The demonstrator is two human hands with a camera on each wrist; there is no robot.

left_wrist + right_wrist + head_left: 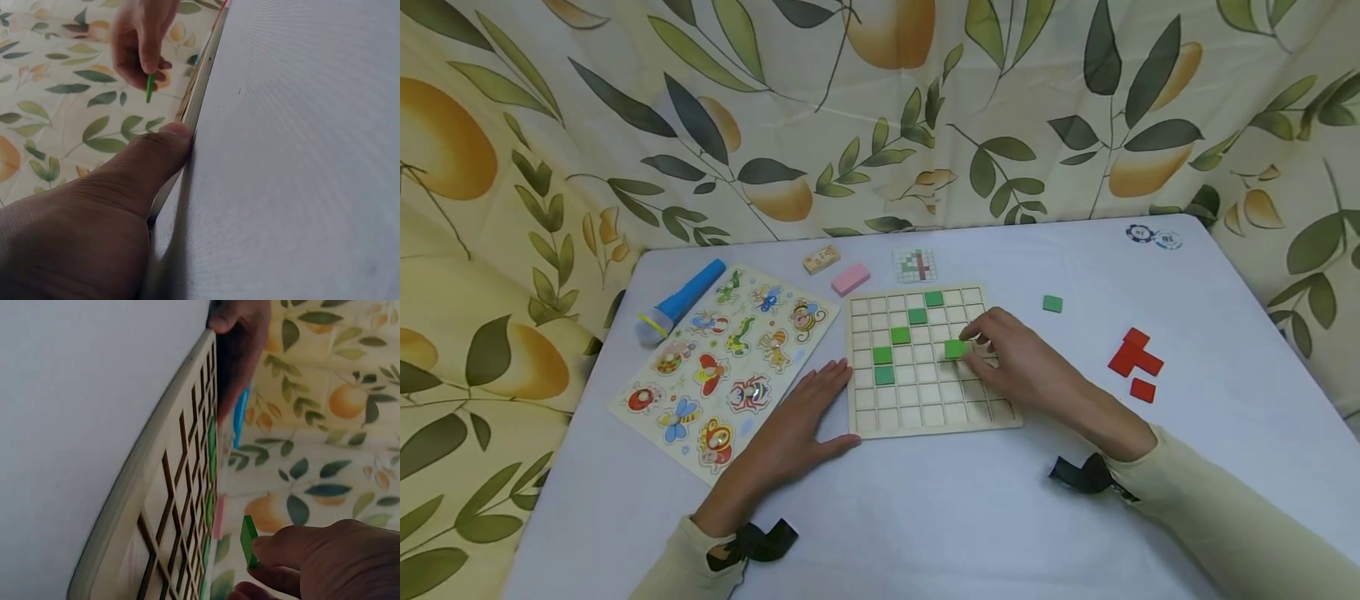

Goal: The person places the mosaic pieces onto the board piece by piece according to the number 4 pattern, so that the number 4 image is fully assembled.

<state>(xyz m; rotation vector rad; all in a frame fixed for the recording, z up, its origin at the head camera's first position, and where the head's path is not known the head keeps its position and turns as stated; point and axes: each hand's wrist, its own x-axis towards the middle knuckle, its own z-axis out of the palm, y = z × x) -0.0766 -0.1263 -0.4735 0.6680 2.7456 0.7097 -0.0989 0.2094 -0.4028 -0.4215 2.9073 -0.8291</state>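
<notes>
You have one green tile [955, 349] pinched between the thumb and fingers of your right hand [1018, 358], the gap between them only as wide as the tile, held just above the right half of the grid board [934, 415] and clear of it. Your left hand [801, 421] grips nothing; its fingers lie extended against the board's left edge, the thumb spread to the near corner.

Under both is a counter [925, 517] spread with smooth white cloth; fabric hangings [865, 179] printed with orange fruit and leaves enclose it behind and at the sides.

Count five green tiles [900, 335] in the board's cells, and one loose green tile [1052, 303] to its right. Farther right sit a cluster of touching red tiles [1137, 337], too merged to count surely, and one separate red tile [1142, 390]. Beyond the board lie one pattern card [914, 265], one pink block [850, 279] and one wooden block [822, 259]. Leftward are one sheet [816, 310] bearing twelve cartoon creatures and one blue microphone [688, 293]; two round chips [1138, 233] lie near the far right corner.
</notes>
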